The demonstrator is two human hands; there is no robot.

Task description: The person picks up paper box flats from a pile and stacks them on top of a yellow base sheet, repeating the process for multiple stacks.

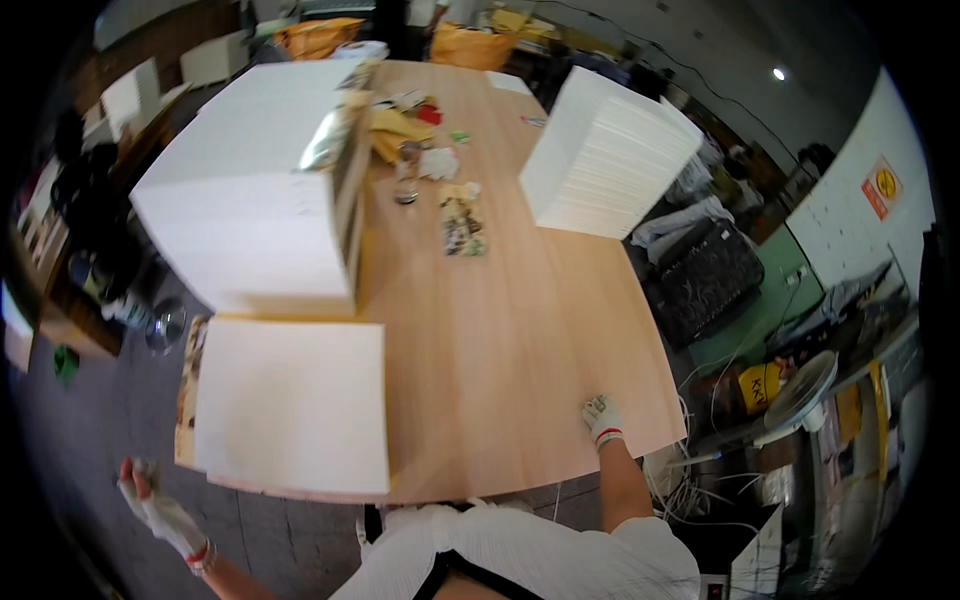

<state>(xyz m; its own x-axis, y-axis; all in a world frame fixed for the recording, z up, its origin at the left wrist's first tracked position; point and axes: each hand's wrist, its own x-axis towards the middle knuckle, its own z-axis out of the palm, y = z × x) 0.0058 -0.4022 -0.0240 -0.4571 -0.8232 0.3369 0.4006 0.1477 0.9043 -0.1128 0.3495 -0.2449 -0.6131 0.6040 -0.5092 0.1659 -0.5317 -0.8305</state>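
Observation:
My left hand (pixel 163 512), in a white work glove with bare fingertips, hangs off the table's near left corner. Its fingers are apart and nothing shows in them. Nearest to it lies a low stack of white sheets (pixel 292 405), with a patterned, printed layer showing along its left edge. At the near right, my right hand (pixel 602 415), gloved in white with a red cuff band, rests closed on the wooden table (pixel 520 370). No object shows in it.
A big white stack (pixel 240 200) stands behind the low one. Another tall sheet stack (pixel 610 155) is at the far right edge. Between them are a drinking glass (pixel 406 175), a patterned card (pixel 462 222) and yellow scraps (pixel 395 130). A fan (pixel 803 390) and cables stand right of the table.

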